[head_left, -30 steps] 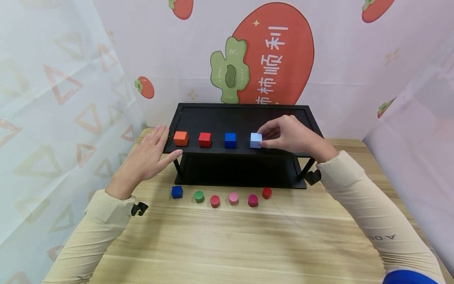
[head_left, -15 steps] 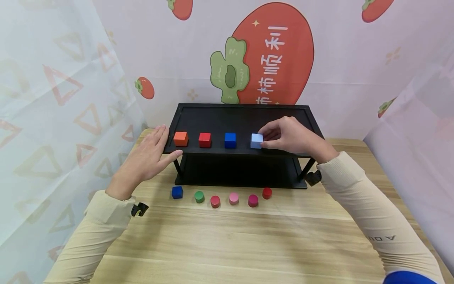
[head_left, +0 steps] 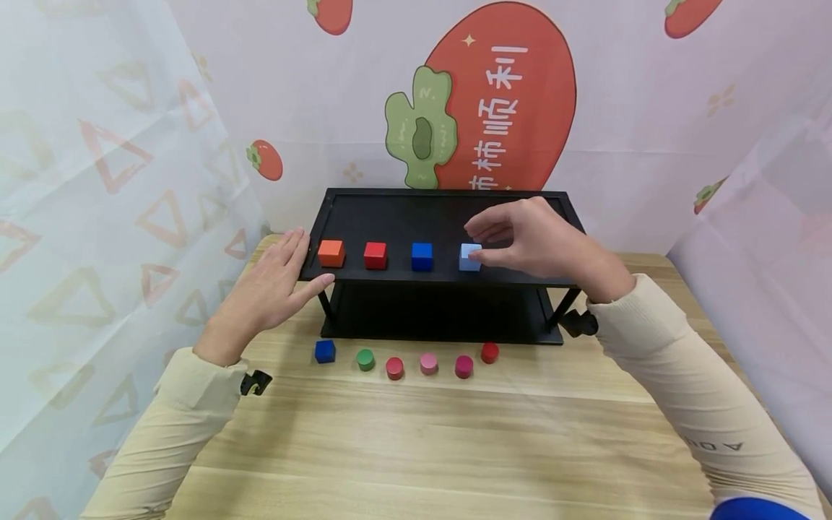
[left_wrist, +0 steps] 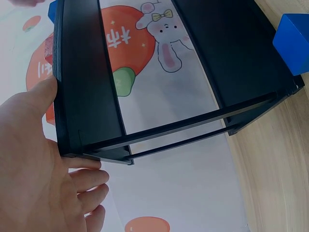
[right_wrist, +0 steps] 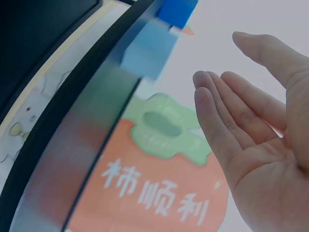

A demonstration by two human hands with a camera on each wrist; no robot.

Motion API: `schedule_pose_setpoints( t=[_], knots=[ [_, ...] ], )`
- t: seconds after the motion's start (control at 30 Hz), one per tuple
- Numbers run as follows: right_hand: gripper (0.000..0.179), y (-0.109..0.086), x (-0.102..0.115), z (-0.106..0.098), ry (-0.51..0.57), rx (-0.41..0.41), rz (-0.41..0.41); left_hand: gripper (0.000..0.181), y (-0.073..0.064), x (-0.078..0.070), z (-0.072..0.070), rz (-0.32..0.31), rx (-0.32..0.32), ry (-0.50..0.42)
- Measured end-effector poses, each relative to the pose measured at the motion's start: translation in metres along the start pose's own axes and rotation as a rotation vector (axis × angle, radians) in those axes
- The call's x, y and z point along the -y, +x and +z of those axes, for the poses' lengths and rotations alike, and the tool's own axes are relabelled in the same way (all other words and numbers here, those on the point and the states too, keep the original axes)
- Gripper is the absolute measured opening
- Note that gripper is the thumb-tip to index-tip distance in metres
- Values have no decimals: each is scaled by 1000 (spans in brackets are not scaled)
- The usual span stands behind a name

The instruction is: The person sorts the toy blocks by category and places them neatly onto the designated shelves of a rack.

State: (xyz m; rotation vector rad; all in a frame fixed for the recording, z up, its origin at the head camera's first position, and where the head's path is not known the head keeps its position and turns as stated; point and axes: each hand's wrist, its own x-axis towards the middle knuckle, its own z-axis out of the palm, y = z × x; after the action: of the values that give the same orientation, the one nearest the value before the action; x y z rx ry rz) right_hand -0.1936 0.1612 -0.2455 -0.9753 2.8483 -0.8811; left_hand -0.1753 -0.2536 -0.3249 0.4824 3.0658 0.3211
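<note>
An orange cube (head_left: 331,254), a red cube (head_left: 375,256), a dark blue cube (head_left: 422,257) and a light blue cube (head_left: 469,258) stand in a row along the front of a black two-tier shelf's top (head_left: 403,217). My right hand (head_left: 529,238) hovers just above and right of the light blue cube, partly covering it in the head view. The right wrist view shows this hand (right_wrist: 260,130) with thumb and fingers apart, clear of the light blue cube (right_wrist: 149,50). My left hand (head_left: 266,285) rests on the shelf's left edge, its thumb (left_wrist: 43,94) against the front edge.
On the wooden table (head_left: 416,448) before the shelf lie another blue cube (head_left: 325,352), a green disc (head_left: 365,360), a pink disc (head_left: 428,362), a magenta disc (head_left: 464,366) and two red discs, one at the right end (head_left: 490,352). Printed cloth (head_left: 312,94) hangs behind and beside.
My right hand has let go of the light blue cube and lifted slightly, its fingers spreading from the thumb. The cube stays at the row's right end. My left hand has not moved.
</note>
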Motion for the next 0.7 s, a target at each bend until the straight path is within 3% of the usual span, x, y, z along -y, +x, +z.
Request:
schedule_pose_setpoints(
  t=[0.3,0.5,0.7],
  knots=[
    [37,6,33,26,-7,88,-154,99,1,1,0,8,-8,-8],
    [37,18,49,59,-19,192,-241,98,1,0,0,3,-3,-1],
    [38,35,64,97,-22,290,-271,98,0,0,-1,0,-1,1]
  ],
)
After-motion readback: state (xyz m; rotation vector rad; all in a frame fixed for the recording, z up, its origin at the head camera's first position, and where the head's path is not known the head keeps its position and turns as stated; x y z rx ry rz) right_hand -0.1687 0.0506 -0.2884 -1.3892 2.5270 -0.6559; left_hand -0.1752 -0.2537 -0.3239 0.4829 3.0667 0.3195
